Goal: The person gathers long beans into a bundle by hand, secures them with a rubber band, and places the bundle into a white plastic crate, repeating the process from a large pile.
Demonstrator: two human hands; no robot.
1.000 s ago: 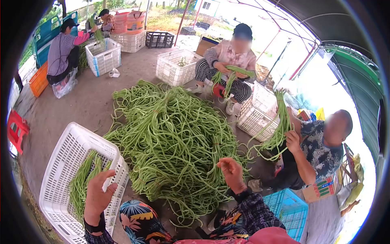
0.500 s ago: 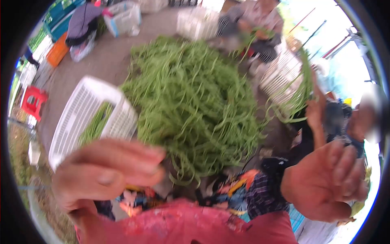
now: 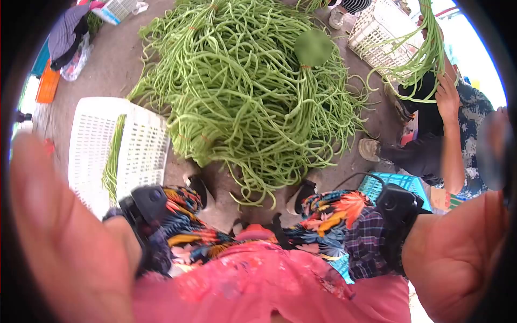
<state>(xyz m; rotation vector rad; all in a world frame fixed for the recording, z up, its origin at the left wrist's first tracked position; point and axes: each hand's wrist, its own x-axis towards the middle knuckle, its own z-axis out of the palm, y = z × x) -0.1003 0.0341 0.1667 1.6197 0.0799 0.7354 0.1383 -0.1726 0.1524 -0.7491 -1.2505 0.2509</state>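
Note:
My left hand (image 3: 70,237) is raised close to the camera at the left edge, blurred, with its fingers stretched upward and nothing visible in it. At the right edge my right hand (image 3: 458,247) is also near the camera, palm showing and apparently open; its fingertips run into the dark rim. Beyond both hands, touching neither, a large heap of long green beans (image 3: 242,97) lies on the ground, some tied in bundles. A white crate (image 3: 142,145) with a few beans (image 3: 113,161) inside stands nearest my left hand.
A blue crate (image 3: 396,188) is beside my right forearm. At the right, a co-worker's hand (image 3: 447,97) holds a bundle of beans (image 3: 428,48), near another white crate (image 3: 377,40). Another person (image 3: 67,35) crouches at the upper left by an orange crate (image 3: 47,83).
Both my hands have come up and outward, close to the camera at the frame's two sides. The view has tilted down, so the bean heap sits higher and my lap shows more.

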